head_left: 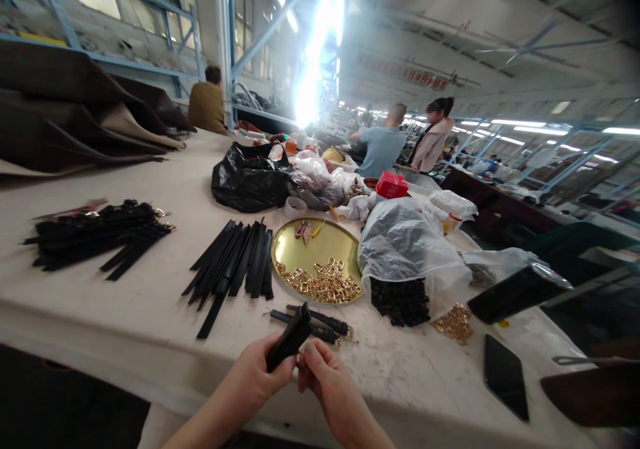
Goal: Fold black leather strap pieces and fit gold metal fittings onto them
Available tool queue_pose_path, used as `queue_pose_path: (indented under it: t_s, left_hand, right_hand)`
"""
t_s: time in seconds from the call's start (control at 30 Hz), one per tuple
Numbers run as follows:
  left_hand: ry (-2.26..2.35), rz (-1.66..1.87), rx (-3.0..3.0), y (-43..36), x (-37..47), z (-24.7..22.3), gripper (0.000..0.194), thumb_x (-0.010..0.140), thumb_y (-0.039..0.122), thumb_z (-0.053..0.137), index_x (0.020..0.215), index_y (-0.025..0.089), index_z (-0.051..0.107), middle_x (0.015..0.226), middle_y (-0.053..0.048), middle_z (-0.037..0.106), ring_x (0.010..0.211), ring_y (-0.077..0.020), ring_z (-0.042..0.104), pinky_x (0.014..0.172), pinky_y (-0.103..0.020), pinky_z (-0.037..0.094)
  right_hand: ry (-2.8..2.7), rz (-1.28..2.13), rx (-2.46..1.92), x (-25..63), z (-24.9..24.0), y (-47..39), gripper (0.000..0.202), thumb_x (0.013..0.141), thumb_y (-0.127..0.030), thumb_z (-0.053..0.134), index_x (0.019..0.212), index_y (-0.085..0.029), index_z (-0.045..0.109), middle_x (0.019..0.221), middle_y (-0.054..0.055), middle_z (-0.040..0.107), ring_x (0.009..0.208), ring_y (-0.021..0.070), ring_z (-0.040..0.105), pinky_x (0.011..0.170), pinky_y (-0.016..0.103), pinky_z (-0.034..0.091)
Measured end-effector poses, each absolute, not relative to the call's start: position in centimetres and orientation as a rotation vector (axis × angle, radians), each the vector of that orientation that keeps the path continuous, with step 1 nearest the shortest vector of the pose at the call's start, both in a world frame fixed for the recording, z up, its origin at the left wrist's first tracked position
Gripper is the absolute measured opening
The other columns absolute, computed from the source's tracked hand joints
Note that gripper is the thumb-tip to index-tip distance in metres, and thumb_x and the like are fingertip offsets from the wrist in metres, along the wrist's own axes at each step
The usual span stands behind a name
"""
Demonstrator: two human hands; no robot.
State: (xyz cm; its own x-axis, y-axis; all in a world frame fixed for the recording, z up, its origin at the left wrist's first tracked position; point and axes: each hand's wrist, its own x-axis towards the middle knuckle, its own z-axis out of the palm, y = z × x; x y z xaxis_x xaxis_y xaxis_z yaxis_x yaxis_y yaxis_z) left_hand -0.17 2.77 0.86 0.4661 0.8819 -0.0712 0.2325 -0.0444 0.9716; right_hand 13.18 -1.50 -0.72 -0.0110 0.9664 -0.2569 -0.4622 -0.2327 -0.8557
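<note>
Left hand (260,377) grips black strap (290,338) at the near table edge (150,342); right hand (320,369) pinches its lower end — probably fitting a buckle. Next: seating hardware squarely, likely from gold tray (305,249).

Two hands: left hand (257,377), right hand (327,379). One black strap (289,338) between the fingers (280,368). Beyond the fingers: one gold tray (320,246), two strap piles (235,262), one phone (505,376), three people.

No text, label, brand or number is legible anywhere. The long red banner hanging below the ceiling beams (417,76) bears characters, but they are too blurred to read.
</note>
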Motion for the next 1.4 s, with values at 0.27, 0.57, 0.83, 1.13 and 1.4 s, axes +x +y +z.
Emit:
queue_pose_path:
  t_s: [0.27, 0.57, 0.83, 1.13, 1.4]
  left_hand:
    - [1.068, 0.629, 1.662, 2.4, -0.8, 0.7, 0.022, 0.08, 0.037, 0.041, 0.084, 0.018, 0.051, 0.066, 0.001, 0.057, 0.063, -0.0167, 0.053, 0.061, -0.025, 0.041]
    - [1.131, 0.534, 1.716, 1.6, 0.4, -0.7, 0.015, 0.076, 0.026, 0.042, 0.077, 0.018, 0.054, 0.065, 0.001, 0.059, 0.063, -0.0165, 0.054, 0.058, -0.022, 0.037]
    - [1.173, 0.579, 1.702, 1.8, 0.2, -0.3, 0.02, 0.079, 0.031, 0.04, 0.078, 0.018, 0.055, 0.068, 0.001, 0.062, 0.065, -0.0173, 0.056, 0.058, -0.023, 0.039]
    - [1.149, 0.596, 1.726, 1.6, 0.6, -1.6, 0.016, 0.078, 0.028, 0.042, 0.077, 0.018, 0.054, 0.068, 0.0, 0.06, 0.065, -0.0175, 0.055, 0.059, -0.023, 0.038]
    - [0.996, 0.671, 1.556, 1.3, 0.7, -0.8, 0.013, 0.076, 0.029, 0.042, 0.075, 0.018, 0.049, 0.062, 0.003, 0.053, 0.059, -0.0141, 0.05, 0.057, -0.023, 0.038]
  right_hand:
    - [-0.231, 1.539, -0.922, 14.1, -0.3, -1.3, 0.021, 0.061, -0.028, 0.075, 0.069, -0.017, 0.061, 0.07, -0.001, 0.065, 0.058, 0.0071, 0.057, 0.059, 0.02, 0.046]
    - [-0.2, 1.322, -0.841, 12.2, -1.1, -1.0, 0.023, 0.054, -0.028, 0.079, 0.071, -0.019, 0.065, 0.069, -0.003, 0.067, 0.067, 0.0087, 0.06, 0.067, 0.019, 0.048]
    - [-0.213, 1.296, -0.793, 11.9, -1.4, -1.3, 0.016, 0.061, -0.028, 0.075, 0.072, -0.019, 0.066, 0.075, -0.001, 0.069, 0.075, 0.0099, 0.062, 0.075, 0.02, 0.047]
    - [-0.189, 1.339, -0.831, 11.2, -3.5, -1.4, 0.031, 0.049, -0.025, 0.081, 0.075, -0.019, 0.065, 0.072, -0.001, 0.069, 0.069, 0.0119, 0.062, 0.069, 0.023, 0.048]
    - [-0.34, 1.422, -0.872, 11.8, -3.6, -1.3, 0.028, 0.052, -0.032, 0.079, 0.068, -0.015, 0.063, 0.061, 0.0, 0.066, 0.053, 0.0116, 0.057, 0.054, 0.023, 0.045]
